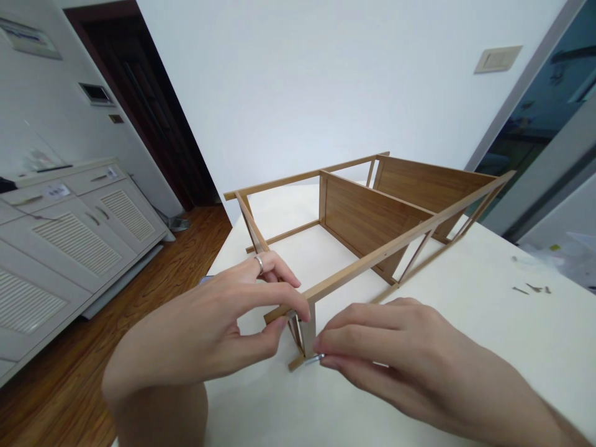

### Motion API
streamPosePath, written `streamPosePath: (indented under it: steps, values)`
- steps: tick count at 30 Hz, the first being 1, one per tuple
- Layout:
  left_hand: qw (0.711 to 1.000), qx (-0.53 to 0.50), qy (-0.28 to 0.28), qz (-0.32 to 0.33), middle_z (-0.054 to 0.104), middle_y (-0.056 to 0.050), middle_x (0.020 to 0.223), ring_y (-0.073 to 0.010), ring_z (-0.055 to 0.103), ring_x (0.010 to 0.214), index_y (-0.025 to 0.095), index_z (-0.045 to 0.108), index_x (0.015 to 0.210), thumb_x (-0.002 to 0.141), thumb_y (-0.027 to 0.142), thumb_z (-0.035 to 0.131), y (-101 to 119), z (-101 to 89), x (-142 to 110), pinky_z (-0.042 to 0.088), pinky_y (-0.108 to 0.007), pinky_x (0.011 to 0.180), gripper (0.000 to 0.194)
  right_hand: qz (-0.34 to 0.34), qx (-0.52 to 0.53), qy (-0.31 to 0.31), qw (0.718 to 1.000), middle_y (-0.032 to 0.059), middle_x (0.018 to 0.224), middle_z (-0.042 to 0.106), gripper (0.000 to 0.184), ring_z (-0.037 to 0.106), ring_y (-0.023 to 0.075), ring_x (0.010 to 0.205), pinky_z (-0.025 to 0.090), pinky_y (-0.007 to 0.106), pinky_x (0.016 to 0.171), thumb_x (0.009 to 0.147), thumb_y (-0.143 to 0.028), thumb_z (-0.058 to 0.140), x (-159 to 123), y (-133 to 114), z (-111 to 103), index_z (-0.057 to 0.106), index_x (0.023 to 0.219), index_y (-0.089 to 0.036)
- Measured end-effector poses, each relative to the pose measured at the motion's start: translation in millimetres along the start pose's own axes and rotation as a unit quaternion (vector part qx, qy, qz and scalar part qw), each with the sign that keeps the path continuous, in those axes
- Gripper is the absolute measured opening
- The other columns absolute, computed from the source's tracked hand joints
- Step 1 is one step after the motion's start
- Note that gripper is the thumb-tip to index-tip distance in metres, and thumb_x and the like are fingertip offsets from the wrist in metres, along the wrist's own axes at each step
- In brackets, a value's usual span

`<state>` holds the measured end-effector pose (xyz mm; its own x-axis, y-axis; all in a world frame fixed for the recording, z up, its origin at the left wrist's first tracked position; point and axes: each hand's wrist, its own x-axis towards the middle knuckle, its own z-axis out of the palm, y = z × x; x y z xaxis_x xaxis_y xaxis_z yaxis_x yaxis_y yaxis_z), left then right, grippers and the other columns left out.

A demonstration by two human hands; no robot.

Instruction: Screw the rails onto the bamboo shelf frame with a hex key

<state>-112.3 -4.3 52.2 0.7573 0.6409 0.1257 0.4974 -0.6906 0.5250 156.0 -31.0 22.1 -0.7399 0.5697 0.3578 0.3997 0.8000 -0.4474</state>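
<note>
A wooden shelf frame [372, 217] with slats and two board panels lies on its side on a white table [488, 323]. My left hand [218, 323], with a ring on one finger, pinches the near corner of the frame's top rail between thumb and fingers. My right hand [400, 351] is closed in a pinch on a small metal tool or screw [315, 358] at the foot of the corner post, low by the tabletop.
A few loose screws [533, 288] lie on the table at the right, near clear plastic packaging [572, 257]. White cabinets [69, 242] stand at the left over a wooden floor [153, 292], with a dark doorway [153, 112] behind.
</note>
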Motion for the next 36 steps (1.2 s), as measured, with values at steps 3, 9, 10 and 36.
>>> streamPosePath:
  steps: [3,9,10,36]
  values:
    - [1.0,-0.005,0.002,0.008,0.056,0.0,0.121,-0.0123,0.056,0.111,0.034,0.069,0.114,0.098,0.011,0.056,-2,-0.6,-1,0.046,-0.022,0.098,0.031,0.006,-0.001,0.005,1.0,-0.0025,0.097,0.074,0.016,0.071,0.0064,0.08,0.051,0.015,0.075,0.107,-0.026,0.055,0,2,2,0.07,0.113,-0.024]
    - [1.0,-0.003,-0.002,0.019,0.056,-0.001,0.122,-0.0129,0.057,0.115,0.035,0.069,0.116,0.103,0.021,0.059,-8,-3.1,-3,0.047,-0.022,0.099,0.022,-0.016,0.018,-0.009,1.0,-0.0024,0.09,0.073,0.016,0.067,0.0055,0.074,0.046,0.015,0.069,0.107,-0.029,0.056,7,6,7,0.07,0.112,-0.022]
    - [1.0,-0.003,0.0,0.018,0.057,-0.001,0.122,-0.0128,0.057,0.114,0.036,0.069,0.116,0.103,0.021,0.059,-8,-2.9,-3,0.047,-0.022,0.098,0.022,-0.02,0.021,-0.012,1.0,-0.0019,0.09,0.072,0.017,0.066,0.0056,0.074,0.046,0.015,0.069,0.108,-0.029,0.055,8,6,7,0.07,0.112,-0.021]
    - [1.0,-0.004,0.005,0.009,0.057,0.001,0.119,-0.0106,0.059,0.106,0.037,0.07,0.112,0.102,0.022,0.06,-9,-0.1,-1,0.05,-0.02,0.093,0.021,-0.03,-0.019,0.049,0.998,-0.0015,0.093,0.073,0.015,0.066,0.0078,0.074,0.048,0.019,0.067,0.107,-0.024,0.055,8,6,17,0.069,0.111,-0.019]
